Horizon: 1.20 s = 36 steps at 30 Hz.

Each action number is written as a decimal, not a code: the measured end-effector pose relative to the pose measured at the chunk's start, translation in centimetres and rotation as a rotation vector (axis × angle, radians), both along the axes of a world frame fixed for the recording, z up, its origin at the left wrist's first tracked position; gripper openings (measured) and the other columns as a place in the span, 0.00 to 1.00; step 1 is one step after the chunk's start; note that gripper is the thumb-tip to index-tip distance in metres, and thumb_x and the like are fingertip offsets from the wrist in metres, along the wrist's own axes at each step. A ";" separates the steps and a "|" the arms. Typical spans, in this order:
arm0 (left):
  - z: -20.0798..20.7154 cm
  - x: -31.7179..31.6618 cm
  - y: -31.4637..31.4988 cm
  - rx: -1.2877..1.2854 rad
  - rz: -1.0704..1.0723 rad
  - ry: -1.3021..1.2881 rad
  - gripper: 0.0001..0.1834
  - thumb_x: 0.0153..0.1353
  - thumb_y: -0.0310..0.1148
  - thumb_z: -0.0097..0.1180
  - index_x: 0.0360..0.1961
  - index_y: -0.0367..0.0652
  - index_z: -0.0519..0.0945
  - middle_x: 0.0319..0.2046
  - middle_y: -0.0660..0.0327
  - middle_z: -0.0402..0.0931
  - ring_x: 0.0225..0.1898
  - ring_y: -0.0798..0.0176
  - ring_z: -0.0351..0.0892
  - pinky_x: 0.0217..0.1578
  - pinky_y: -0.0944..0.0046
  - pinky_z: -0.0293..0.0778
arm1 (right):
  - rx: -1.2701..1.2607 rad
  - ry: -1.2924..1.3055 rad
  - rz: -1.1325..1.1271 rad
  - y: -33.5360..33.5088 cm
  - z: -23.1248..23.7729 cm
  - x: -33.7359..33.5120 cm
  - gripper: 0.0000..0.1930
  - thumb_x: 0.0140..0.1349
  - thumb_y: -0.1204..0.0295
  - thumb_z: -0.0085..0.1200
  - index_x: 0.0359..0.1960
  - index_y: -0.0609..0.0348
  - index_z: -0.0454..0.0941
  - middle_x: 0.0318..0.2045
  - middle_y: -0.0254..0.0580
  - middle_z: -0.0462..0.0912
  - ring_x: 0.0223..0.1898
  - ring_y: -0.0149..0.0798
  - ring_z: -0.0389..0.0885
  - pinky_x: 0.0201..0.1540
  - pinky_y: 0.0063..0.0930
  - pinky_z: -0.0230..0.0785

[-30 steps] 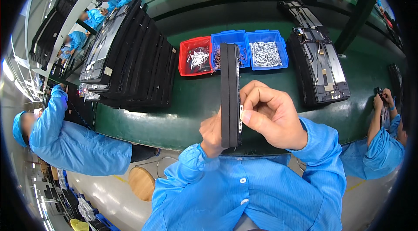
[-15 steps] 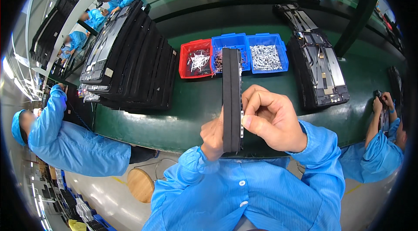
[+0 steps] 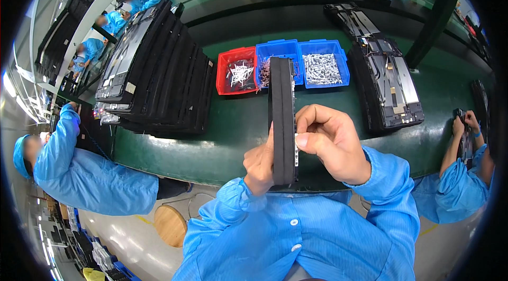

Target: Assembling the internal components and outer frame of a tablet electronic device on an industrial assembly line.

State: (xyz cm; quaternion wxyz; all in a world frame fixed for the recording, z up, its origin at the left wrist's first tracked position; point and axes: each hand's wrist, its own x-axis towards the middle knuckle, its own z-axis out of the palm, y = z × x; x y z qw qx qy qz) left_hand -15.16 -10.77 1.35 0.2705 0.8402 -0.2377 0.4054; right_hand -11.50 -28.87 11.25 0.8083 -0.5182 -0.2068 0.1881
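Note:
A thick black foam-edged slab (image 3: 282, 122) stands on its narrow edge in front of my chest, over the front of the green table. My left hand (image 3: 258, 169) grips it from the left, its fingers partly hidden behind the slab. On the slab's right face, a row of small silvery parts (image 3: 297, 158) shows along the lower half. Against that face, my right hand (image 3: 334, 146) is closed in a pinch, thumb and forefinger together at the row's upper end. Whatever lies between those fingertips is too small or too hidden to make out.
Beyond the slab stand a red bin (image 3: 222, 89) of white strips, a blue bin (image 3: 278, 44) of brownish small parts and another blue bin (image 3: 345, 81) of white pieces. Tall stacks of black-edged panels rise left (image 3: 159, 80) and right (image 3: 394, 85). Co-workers sit on both sides.
My right hand has shifted slightly up along the slab's right face, still pinching. The slab has tilted a little. A co-worker's hand has come into view at the far top.

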 end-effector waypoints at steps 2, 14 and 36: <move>-0.2 -0.1 0.0 -0.018 -0.013 0.013 0.35 0.55 0.22 0.69 0.64 0.19 0.72 0.29 0.53 0.87 0.24 0.62 0.87 0.25 0.66 0.81 | -0.024 0.012 0.003 0.0 0.3 -0.1 0.03 0.64 0.77 0.55 0.35 0.62 0.73 0.37 0.34 0.76 0.35 0.23 0.71 0.37 0.20 0.65; -0.6 0.3 0.2 -0.034 -0.063 0.027 0.37 0.52 0.25 0.70 0.63 0.18 0.73 0.18 0.58 0.79 0.17 0.66 0.80 0.18 0.66 0.74 | 0.229 0.053 -0.070 1.6 -1.3 -3.2 0.22 0.53 0.78 0.53 0.50 0.57 0.60 0.48 0.40 0.65 0.51 0.31 0.67 0.57 0.26 0.61; -2.2 7.3 -4.1 -0.643 -0.553 1.331 0.41 0.63 0.42 0.72 0.67 0.24 0.69 0.23 0.70 0.69 0.25 0.78 0.66 0.25 0.72 0.62 | -0.402 0.000 -0.663 -24.6 -3.1 5.7 0.29 0.71 0.70 0.59 0.69 0.73 0.68 0.56 0.47 0.83 0.53 0.34 0.84 0.57 0.26 0.75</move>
